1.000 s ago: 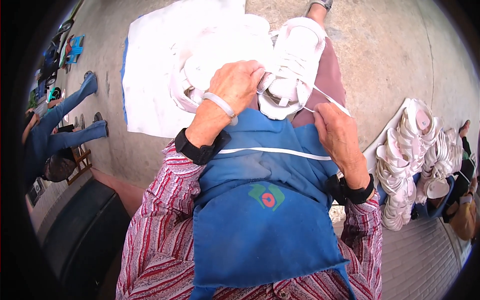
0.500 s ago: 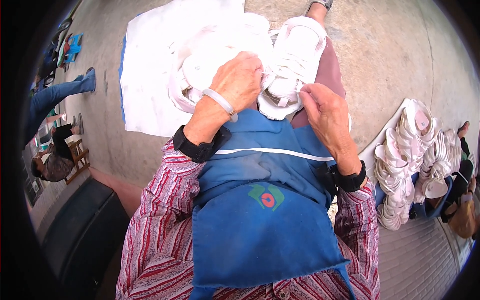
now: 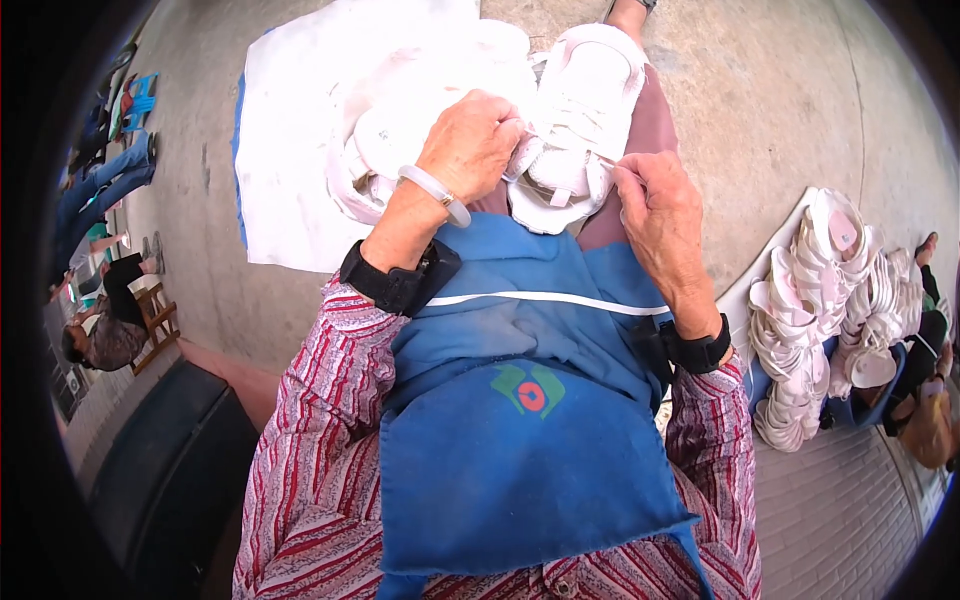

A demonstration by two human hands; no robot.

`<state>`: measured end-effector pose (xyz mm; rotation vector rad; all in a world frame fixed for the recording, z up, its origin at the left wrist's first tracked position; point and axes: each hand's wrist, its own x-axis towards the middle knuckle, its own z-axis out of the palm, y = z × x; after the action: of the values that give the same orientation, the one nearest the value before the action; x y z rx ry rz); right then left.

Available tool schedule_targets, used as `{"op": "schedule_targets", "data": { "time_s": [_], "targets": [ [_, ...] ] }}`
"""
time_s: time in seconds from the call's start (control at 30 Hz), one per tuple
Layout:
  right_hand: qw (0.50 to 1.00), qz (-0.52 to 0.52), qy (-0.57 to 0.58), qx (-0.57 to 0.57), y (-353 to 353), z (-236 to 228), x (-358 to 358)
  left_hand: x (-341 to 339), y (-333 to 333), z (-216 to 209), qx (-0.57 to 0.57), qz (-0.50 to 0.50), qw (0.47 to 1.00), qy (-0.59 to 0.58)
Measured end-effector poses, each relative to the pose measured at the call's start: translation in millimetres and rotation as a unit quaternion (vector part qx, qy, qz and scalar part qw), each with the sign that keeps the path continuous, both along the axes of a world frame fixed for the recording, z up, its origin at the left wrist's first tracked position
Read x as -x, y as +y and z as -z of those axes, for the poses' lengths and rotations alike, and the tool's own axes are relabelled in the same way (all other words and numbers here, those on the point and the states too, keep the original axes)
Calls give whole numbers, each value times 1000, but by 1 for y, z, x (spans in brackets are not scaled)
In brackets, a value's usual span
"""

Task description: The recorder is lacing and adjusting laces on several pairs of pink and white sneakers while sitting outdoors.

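Observation:
A white sneaker rests on my lap over my right thigh, its toe pointing away and its heel opening toward me. My left hand is closed at the left side of the shoe's collar, pinching a white lace whose end is hidden by the fingers. At the right side, my right hand pinches the other part of the shoelace between thumb and forefinger. Thin laces cross over the tongue. Left of this shoe, more white shoes lie bunched, washed out by glare and partly covered by my left hand.
A white sheet spreads under the shoes at left. Stacked white shoe uppers stand at right beside a blue container. My blue apron covers my lap, crossed by a white cord. Other people sit and walk at both edges.
My right hand has shifted slightly up and outward from the shoe, and my left hand slightly up and left. At far left, the walking person's legs have moved.

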<state>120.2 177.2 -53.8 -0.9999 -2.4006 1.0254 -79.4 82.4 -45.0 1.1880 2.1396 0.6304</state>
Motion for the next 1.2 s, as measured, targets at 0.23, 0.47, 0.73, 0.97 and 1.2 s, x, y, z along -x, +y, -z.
{"op": "schedule_targets", "data": {
  "time_s": [0.23, 0.47, 0.73, 0.97, 1.2],
  "targets": [
    [1000, -15, -1, -12, 3, 2, 6, -9, 2, 4, -60, 55, 991, 105],
    [971, -114, -170, -125, 4, -14, 23, -9, 0, 2, -16, -30, 999, 39],
    [981, -42, -84, -169, -11, -10, 10, -33, -16, 4, -97, 82, 947, 295],
    [956, -24, -133, -259, -15, 0, 7, -37, -7, 19, -58, 108, 925, 359],
    [956, 0, -125, -266, -7, 17, 5, -27, -6, 23, -78, 107, 952, 277]
  ]
}}
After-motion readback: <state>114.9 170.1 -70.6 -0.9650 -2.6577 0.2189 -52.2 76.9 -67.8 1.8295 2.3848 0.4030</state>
